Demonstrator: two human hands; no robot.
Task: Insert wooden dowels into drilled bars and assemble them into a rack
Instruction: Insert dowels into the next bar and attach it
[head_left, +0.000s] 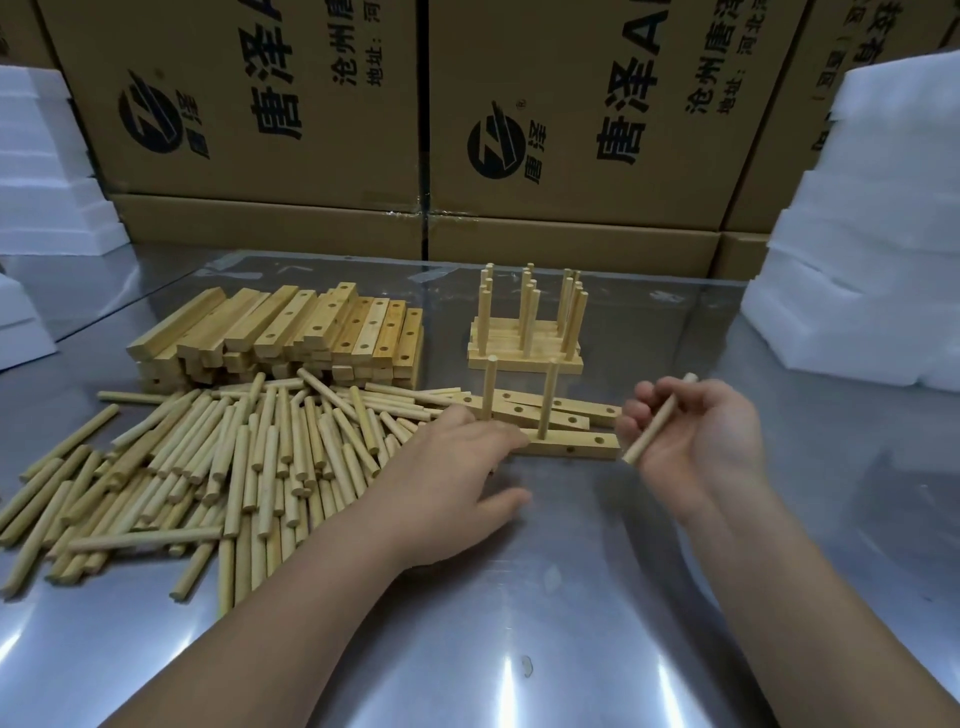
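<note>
At nine o'clock lie the loose dowels, with the drilled-bar stack behind them at ten. Your left hand, fingers straight and spread, presses on the near bar at its left end, about table centre; lean on it so the bar cannot skid. Two dowels stand in it, and the empty hole waits near its right end. Your right hand, at three o'clock, has its fingers curled round a dowel. Turn it upright, seat the tip squarely, then push straight down.
</note>
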